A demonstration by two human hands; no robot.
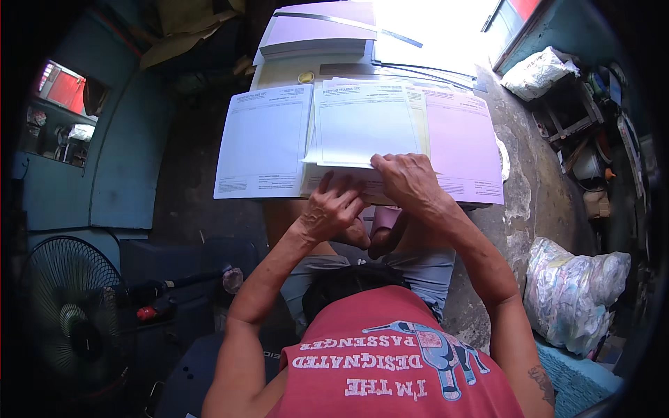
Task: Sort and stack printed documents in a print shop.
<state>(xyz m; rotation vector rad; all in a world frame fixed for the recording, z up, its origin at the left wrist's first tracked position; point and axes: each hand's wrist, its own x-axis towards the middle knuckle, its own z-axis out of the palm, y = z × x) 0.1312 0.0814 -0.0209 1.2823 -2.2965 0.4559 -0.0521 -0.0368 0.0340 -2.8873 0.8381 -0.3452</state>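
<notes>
A white printed form [368,125] lies in the middle of the table, its near edge lifted. At that near edge, my right hand [410,180] pinches the paper between thumb and fingers. Just left of it, my left hand [337,206] rests its slightly spread fingertips on the paper underneath; whether it grips anything cannot be told. To the left is a stack of white forms [264,146], and to the right lie pink forms [462,146]. Yellowish sheets [419,117] show beneath the middle form's right side. All these papers bear printing.
A thick pink-topped paper stack [319,47] sits at the far side under a flat strip [345,21]. Near it are a small round yellow container [306,77], a flat metal bar [347,70] and dark thin strips [428,69]. A fan [76,308] stands left; a stuffed plastic bag [575,292] sits right.
</notes>
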